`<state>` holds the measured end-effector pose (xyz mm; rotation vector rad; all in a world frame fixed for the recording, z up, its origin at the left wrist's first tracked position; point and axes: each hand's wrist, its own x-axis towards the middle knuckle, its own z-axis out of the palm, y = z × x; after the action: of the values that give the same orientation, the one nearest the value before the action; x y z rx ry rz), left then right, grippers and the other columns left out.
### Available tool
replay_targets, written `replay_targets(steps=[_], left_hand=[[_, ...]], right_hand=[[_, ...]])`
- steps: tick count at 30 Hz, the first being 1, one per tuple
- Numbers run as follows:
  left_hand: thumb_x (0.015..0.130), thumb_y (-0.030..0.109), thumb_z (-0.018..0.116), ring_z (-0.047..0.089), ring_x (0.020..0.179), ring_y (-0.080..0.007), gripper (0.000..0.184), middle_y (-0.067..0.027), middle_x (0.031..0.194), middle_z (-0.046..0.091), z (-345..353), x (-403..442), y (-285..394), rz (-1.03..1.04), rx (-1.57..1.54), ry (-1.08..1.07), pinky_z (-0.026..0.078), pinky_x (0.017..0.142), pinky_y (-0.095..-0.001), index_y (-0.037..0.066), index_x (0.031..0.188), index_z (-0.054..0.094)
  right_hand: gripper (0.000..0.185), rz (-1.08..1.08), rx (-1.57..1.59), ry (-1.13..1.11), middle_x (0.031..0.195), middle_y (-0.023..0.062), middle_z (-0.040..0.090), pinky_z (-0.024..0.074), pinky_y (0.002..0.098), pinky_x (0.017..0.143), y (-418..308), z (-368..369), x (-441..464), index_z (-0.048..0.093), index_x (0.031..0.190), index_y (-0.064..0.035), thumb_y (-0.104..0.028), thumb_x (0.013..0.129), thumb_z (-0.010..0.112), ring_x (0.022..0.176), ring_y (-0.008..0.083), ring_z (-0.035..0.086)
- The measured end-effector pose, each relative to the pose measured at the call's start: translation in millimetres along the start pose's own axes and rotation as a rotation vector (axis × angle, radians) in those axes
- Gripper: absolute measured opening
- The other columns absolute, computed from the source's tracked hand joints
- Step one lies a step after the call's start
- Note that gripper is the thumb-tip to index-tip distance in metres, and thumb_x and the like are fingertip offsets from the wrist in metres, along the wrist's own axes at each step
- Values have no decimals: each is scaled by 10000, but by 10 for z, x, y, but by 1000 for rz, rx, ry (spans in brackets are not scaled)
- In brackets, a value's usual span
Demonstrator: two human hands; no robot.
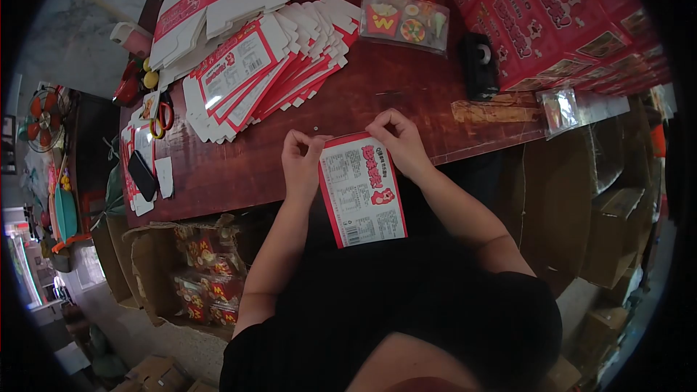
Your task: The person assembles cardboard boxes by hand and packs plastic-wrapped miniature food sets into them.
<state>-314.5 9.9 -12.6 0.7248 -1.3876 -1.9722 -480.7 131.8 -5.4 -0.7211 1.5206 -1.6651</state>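
A red-and-white printed carton hangs upright over my lap at the table's front edge, its text and barcode side facing me. My left hand pinches its upper left corner between thumb and fingers. At the upper right corner, my right hand grips the carton in the same way. Beyond my hands lies a fanned stack of flat red-and-white cartons. Farther back is a clear packet of toy food pieces.
Stacked printed boxes form a wall at the right, beside a black tape dispenser. Yellow-handled scissors and a black phone lie at left. A cardboard box below holds several packets.
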Motion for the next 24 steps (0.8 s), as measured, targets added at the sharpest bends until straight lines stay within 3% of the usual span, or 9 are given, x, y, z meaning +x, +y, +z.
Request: replay_targets(steps=[2, 6, 10, 16, 17, 20, 22, 23, 24], left_hand=[[822, 105, 669, 575, 889, -147, 249, -110, 943, 601, 64, 41, 214, -166, 124, 33, 472, 776, -269, 37, 921, 451], [814, 69, 660, 585, 752, -102, 166, -78, 868, 625, 177, 67, 336, 49, 279, 42, 479, 642, -227, 17, 902, 529], [831, 92, 649, 588, 760, -101, 135, -66, 853, 627, 238, 154, 539, -101, 204, 24, 477, 641, -224, -8, 911, 605], [920, 150, 529, 577, 856, -110, 164, -87, 991, 627, 80, 66, 465, -142, 142, -151, 469, 751, -248, -8, 940, 567], [934, 160, 504, 571, 891, -115, 172, -96, 1040, 617, 97, 2, 445, -166, 106, -177, 463, 777, -254, -3, 965, 551], [970, 212, 435, 513, 938, -111, 195, -88, 1073, 558, 237, -163, 309, -190, 56, -99, 430, 810, -254, 36, 1045, 471], [977, 228, 422, 494, 902, -102, 194, -70, 1013, 541, 220, -163, 204, -144, 167, 31, 420, 792, -245, 48, 1036, 458], [983, 247, 404, 470, 841, -86, 211, -43, 917, 508, 222, -140, 185, -39, 269, 110, 410, 755, -230, 46, 1013, 460], [985, 251, 399, 472, 841, -85, 215, -44, 917, 511, 196, -103, 198, -37, 242, 155, 410, 754, -226, 46, 1007, 461]], right_hand=[[115, 20, -98, -9, 917, 27, 537, 466, 231, 740, -166, 28, -39, 566, 864, -18, -39, 800, 659, 836, 88, 557], [146, -56, -238, 42, 857, 18, 561, 465, 226, 698, -190, 17, 16, 568, 888, -23, -64, 793, 672, 804, 83, 559], [115, 102, 70, 14, 780, 26, 603, 462, 228, 620, -510, 96, 165, 598, 822, -27, -85, 775, 686, 688, 84, 562], [199, 181, -108, -187, 928, 52, 647, 463, 266, 816, -475, -160, 49, 646, 942, 2, -180, 877, 599, 875, 126, 592], [317, 205, -124, -279, 1092, 85, 624, 446, 295, 884, -428, -244, -2, 602, 1121, -1, -239, 924, 530, 997, 149, 571], [353, 59, -55, -275, 1189, 102, 573, 442, 302, 898, -454, -377, -177, 546, 1208, -17, -242, 940, 499, 1058, 151, 542], [368, -100, 19, -60, 1240, 97, 531, 441, 291, 893, -413, -595, -180, 500, 1260, -26, -227, 954, 467, 1092, 149, 521], [330, -62, -125, 142, 1137, 72, 583, 437, 264, 867, -498, -833, -162, 510, 1246, -43, -170, 942, 490, 990, 130, 551], [284, -260, -234, 392, 1086, 64, 599, 442, 256, 810, -394, -1117, -66, 554, 1184, -47, -150, 921, 526, 933, 118, 554]])
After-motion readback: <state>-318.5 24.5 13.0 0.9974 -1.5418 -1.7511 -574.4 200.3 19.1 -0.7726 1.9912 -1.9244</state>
